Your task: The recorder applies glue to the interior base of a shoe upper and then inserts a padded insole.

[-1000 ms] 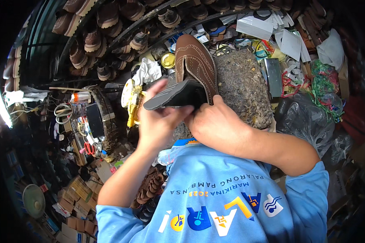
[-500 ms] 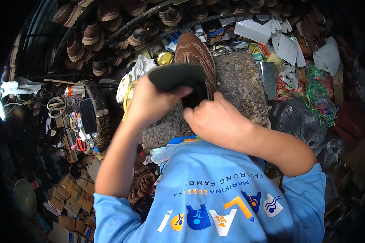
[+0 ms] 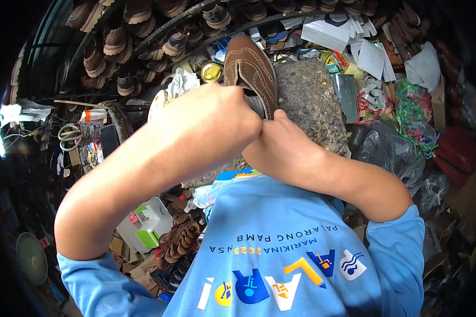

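Observation:
A brown brogue shoe with punched patterns lies toe away from me on a rough stone block. My left hand is closed in a fist over the shoe's opening, its fingertips hidden. Beside its knuckles a small grey part of the insole shows inside the shoe; the rest is covered. My right hand is closed round the heel end of the shoe, thumb up along the side. The two hands touch each other.
Racks of brown shoes stand at the far left. A round golden tin sits beside the shoe. On the right lie a black plastic bag, tangled green and red strips and white cards. Scissors lie at the left.
My left hand has turned over and pushed forward to the shoe's opening, its elbow swinging out left. The dark insole it held above the shoe is now mostly out of sight. My right hand stays at the heel.

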### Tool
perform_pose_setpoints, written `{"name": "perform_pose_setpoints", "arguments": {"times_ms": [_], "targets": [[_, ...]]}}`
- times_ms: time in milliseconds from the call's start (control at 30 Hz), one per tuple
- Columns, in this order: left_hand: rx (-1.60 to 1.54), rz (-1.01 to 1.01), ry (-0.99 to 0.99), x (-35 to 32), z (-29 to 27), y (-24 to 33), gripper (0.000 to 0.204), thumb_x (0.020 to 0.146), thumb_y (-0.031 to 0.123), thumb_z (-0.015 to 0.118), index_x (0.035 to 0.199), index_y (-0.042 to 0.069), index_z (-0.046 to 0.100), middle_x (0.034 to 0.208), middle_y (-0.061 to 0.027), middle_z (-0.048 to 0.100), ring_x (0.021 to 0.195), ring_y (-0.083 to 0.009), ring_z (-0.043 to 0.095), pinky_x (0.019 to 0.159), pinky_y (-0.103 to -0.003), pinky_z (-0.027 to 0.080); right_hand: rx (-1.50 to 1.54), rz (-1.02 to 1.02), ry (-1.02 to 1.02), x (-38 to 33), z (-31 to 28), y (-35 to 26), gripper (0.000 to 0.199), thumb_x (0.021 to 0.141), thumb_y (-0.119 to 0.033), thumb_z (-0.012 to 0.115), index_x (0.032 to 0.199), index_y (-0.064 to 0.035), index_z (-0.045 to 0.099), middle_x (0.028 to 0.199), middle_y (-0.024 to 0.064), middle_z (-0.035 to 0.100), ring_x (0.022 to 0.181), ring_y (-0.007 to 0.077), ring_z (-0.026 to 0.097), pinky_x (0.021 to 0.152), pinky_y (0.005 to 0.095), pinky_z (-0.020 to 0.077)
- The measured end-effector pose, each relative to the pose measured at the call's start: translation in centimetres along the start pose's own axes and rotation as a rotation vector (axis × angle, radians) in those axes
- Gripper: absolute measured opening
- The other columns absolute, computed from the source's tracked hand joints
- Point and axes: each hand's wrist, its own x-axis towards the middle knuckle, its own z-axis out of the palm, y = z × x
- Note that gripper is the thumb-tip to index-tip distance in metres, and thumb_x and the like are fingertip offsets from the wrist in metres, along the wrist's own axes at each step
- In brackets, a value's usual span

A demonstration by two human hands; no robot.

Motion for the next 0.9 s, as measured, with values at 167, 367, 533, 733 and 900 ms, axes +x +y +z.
{"name": "perform_pose_setpoints", "arguments": {"times_ms": [167,367,533,733,900], "targets": [[-0.128,-0.091,0.184,0.9,3.8,0.6,0.038,0.072,0.001,0.069,0.109,0.006,0.077,0.095,-0.0125,0.072,0.084,-0.0339,0.073,0.073,-0.042,0.06,-0.104,0.018,0.067,-0.4,1.0,-0.2,0.006,0.081,-0.011,0.063,0.076,-0.0091,0.066,0.072,0.0089,0.068,0.067,0.0291,0.069,0.065,0.0455,0.0458],[-0.163,-0.088,0.469,2.5,6.0,0.4,0.015,0.075,0.006,0.068,0.088,-0.001,0.07,0.082,-0.0193,0.071,0.079,-0.0371,0.073,0.074,-0.044,0.061,-0.153,-0.06,-0.022,-0.4,0.8,0.1,0.01,0.087,-0.016,0.062,0.089,-0.0116,0.071,0.076,0.0039,0.072,0.066,0.0232,0.071,0.069,0.0475,0.0482],[-0.582,-0.481,0.517,0.2,3.4,1.4,0.045,0.075,0.002,0.075,0.12,-0.004,0.069,0.1,-0.0225,0.076,0.083,-0.03,0.077,0.077,-0.035,0.059,-0.23,0.031,0.136,-0.5,1.5,-0.8,0.007,0.083,-0.014,0.064,0.082,-0.0105,0.07,0.071,0.0031,0.068,0.064,0.0233,0.069,0.065,0.0432,0.0468],[-1.015,-0.648,0.36,0.6,4.7,1.1,0.042,0.083,-0.003,0.07,0.125,-0.004,0.068,0.103,-0.0141,0.078,0.093,-0.0115,0.07,0.085,-0.031,0.056,-0.2,-0.007,0.107,-0.4,1.3,-0.5,0.008,0.086,-0.016,0.063,0.084,-0.01,0.069,0.071,0.003,0.068,0.07,0.022,0.07,0.066,0.0433,0.0468],[-0.559,-0.419,0.577,1.4,7.6,1.6,0.037,0.077,-0.004,0.063,0.113,-0.004,0.07,0.097,-0.0207,0.074,0.093,-0.0416,0.071,0.081,-0.047,0.058,-0.237,-0.05,-0.157,-0.2,-0.5,-0.5,0.008,0.086,-0.016,0.064,0.088,-0.012,0.07,0.073,0.0026,0.069,0.071,0.022,0.07,0.068,0.0443,0.0484]]}}
